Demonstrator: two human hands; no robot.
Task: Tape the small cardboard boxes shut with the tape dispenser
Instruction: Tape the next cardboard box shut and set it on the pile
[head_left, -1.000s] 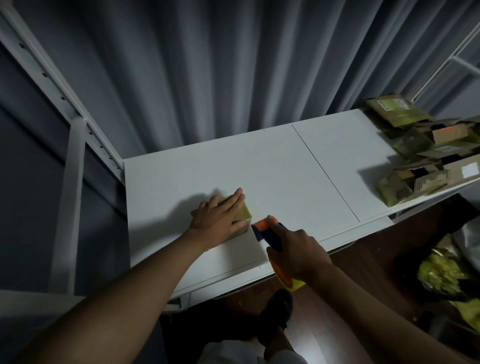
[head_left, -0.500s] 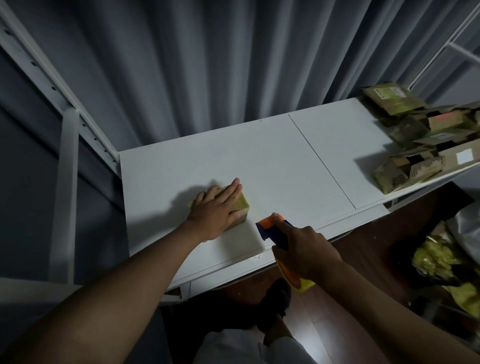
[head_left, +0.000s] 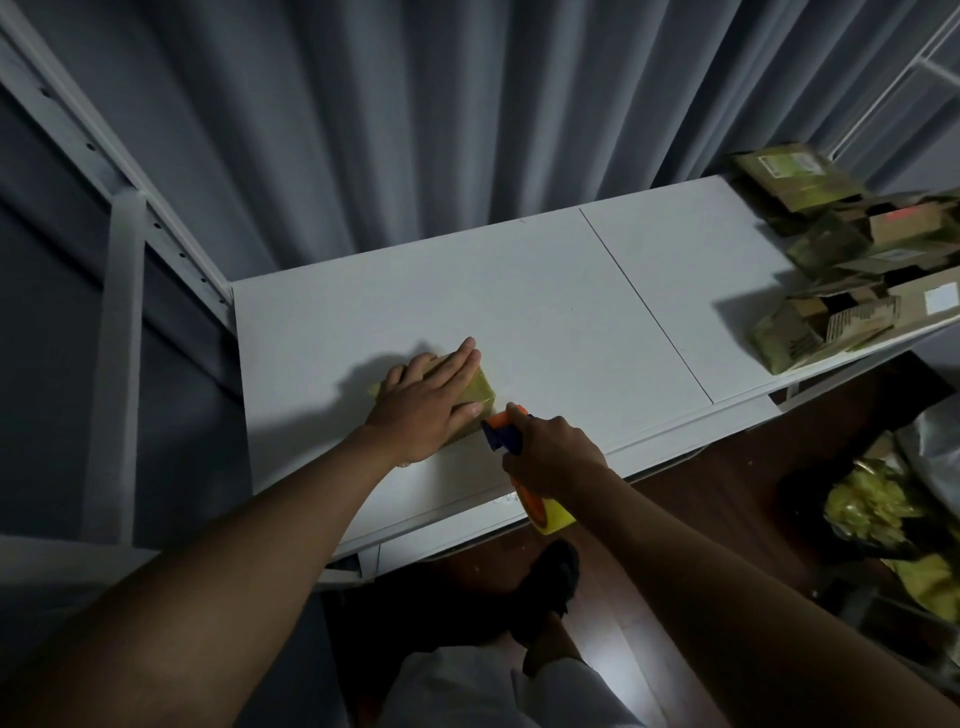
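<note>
1 box (head_left: 475, 397) under the left hand (head_left: 426, 405), 1 dispenser (head_left: 501, 431) in the right hand (head_left: 553, 454), 1 box heap (head_left: 852, 260) far right; its count is unclear.

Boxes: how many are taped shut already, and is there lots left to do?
None looks finished yet. In hand: the left hand presses flat on one small box, and the right hand holds the tape dispenser at its near edge. Left: the pile of boxes at the right, several visibly open.

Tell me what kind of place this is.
Probably a small home packing or storage corner, not a warehouse: a white shelf board on a metal rack frame, a heap of cardboard boxes at its right end, grey curtains behind, and a wooden floor.
</note>
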